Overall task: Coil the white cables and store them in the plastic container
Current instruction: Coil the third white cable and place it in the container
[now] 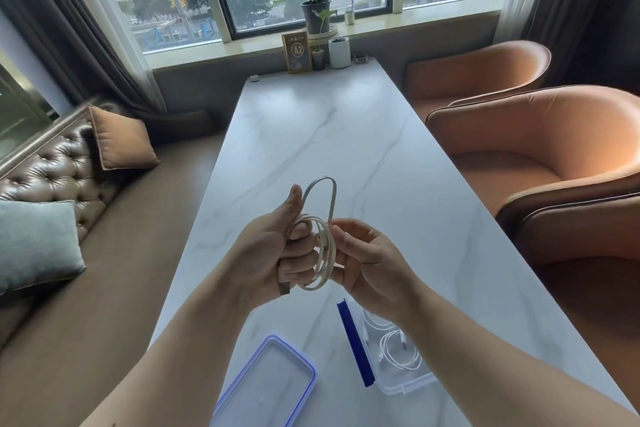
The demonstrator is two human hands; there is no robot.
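A flat white cable (323, 255) is wound in several loops, held up above the marble table (329, 135). My left hand (273, 250) grips the coil with the thumb up, and a free loop rises above it. My right hand (367, 256) pinches the cable at the coil's right side. Below my right forearm stands the clear plastic container (407, 386) with a blue clip. A coiled white cable (398, 347) lies inside it. The container's blue-rimmed lid (273, 381) lies flat on the table near its front edge.
Two orange armchairs (540, 135) stand along the table's right side. A tufted leather bench (62, 170) with cushions runs along the left. A framed A2 sign (295, 53), a white cup and small pots stand at the table's far end under the window.
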